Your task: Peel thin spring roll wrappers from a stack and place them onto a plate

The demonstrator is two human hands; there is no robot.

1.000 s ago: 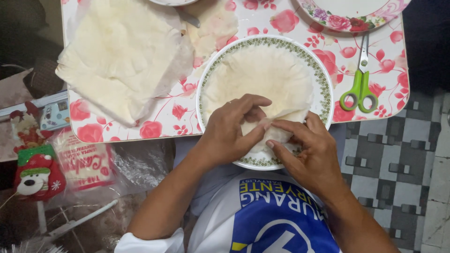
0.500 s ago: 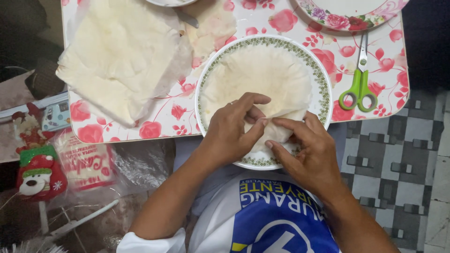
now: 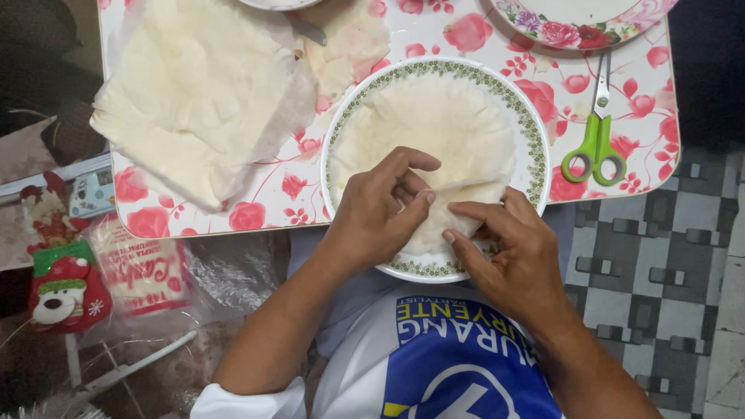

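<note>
A thin pale round wrapper (image 3: 434,132) lies in a white plate with a green patterned rim (image 3: 537,155) on a rose-printed tray table (image 3: 272,206). My left hand (image 3: 376,213) and my right hand (image 3: 516,256) meet at the wrapper's near edge. Both pinch the near flap, which is folded up over the part nearest me. Whatever lies under the fold is hidden by my fingers.
A stack of pale wrappers (image 3: 194,93) sits on the tray's left. Green-handled scissors (image 3: 596,136) lie to the right of the plate. A floral plate (image 3: 582,19) is at the far right corner. Plastic bags (image 3: 147,271) and a toy figure (image 3: 58,287) lie on the floor at left.
My fingers have shifted slightly along the folded near edge of the wrapper; the fold looks a little tighter. Nothing else has moved.
</note>
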